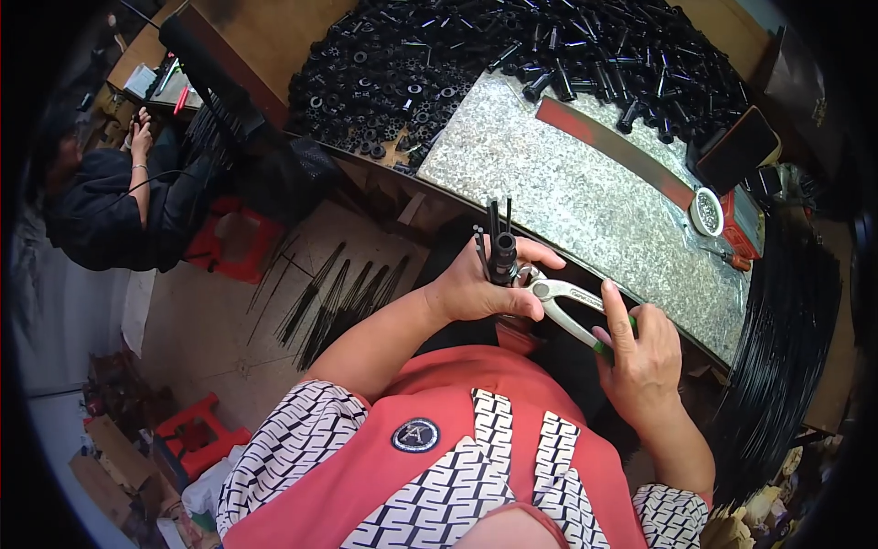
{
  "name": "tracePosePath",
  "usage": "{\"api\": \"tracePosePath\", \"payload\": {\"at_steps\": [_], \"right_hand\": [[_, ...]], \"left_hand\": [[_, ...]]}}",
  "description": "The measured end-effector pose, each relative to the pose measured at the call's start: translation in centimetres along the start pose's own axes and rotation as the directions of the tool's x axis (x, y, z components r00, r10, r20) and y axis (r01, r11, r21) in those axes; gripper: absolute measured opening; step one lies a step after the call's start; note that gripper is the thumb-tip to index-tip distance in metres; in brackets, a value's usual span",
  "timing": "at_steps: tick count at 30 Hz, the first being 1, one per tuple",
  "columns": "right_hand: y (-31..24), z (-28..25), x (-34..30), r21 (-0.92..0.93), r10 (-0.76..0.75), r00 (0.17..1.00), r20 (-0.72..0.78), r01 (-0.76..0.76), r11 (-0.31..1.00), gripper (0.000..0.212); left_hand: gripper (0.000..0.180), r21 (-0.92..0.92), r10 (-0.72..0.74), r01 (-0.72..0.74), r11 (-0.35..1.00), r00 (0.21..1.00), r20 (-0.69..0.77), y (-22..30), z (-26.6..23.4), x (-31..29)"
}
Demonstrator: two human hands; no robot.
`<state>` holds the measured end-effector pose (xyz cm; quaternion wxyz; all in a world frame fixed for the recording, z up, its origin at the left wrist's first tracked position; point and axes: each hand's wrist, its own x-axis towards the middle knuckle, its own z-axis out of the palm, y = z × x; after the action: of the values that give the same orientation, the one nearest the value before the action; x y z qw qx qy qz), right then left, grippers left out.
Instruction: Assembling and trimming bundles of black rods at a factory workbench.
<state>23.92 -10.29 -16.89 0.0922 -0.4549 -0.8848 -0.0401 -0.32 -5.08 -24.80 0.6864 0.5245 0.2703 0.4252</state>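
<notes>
My left hand is closed around a black tubular part with several thin black rods standing up out of the grip. The part's lower end is hidden by the palm and fingers. In my right hand are the green-ended handles of end-cutting pincers, with the index finger stretched along one of them. The pincers' silver jaws touch or lie right beside the black part, near my left thumb; whether they bite on it I cannot tell. Both hands are in front of my body, just off the table's near edge.
A speckled stone tabletop lies ahead, heaped with black tubular parts and black rings. On it are a rust-red strip, a white bowl and a phone. Long black rods hang at right. Another person sits left.
</notes>
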Motion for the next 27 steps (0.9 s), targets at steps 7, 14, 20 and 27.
{"api": "tracePosePath", "payload": {"at_steps": [7,14,20,27], "right_hand": [[0.2,-1.0,0.4,0.247,0.024,0.986,0.164,-0.065,0.967,0.073],[0.2,-2.1,0.6,0.173,0.015,0.995,0.096,-0.032,0.984,0.078],[0.5,-2.2,-1.1,0.183,-0.015,0.994,0.107,-0.005,0.983,0.073],[-0.5,-0.9,-1.4,0.068,-0.020,0.999,0.046,0.017,0.998,0.070]], "left_hand": [[0.057,0.161,0.050,-0.043,0.986,0.998,-0.040,-0.2,-0.1,0.1],[0.076,0.022,-0.017,0.018,1.000,1.000,-0.023,0.4,0.1,0.1],[0.077,0.001,-0.028,0.028,1.000,0.999,0.025,-0.3,0.0,-0.1],[0.025,0.274,-0.027,0.023,0.961,1.000,0.009,0.3,0.0,0.1]]}}
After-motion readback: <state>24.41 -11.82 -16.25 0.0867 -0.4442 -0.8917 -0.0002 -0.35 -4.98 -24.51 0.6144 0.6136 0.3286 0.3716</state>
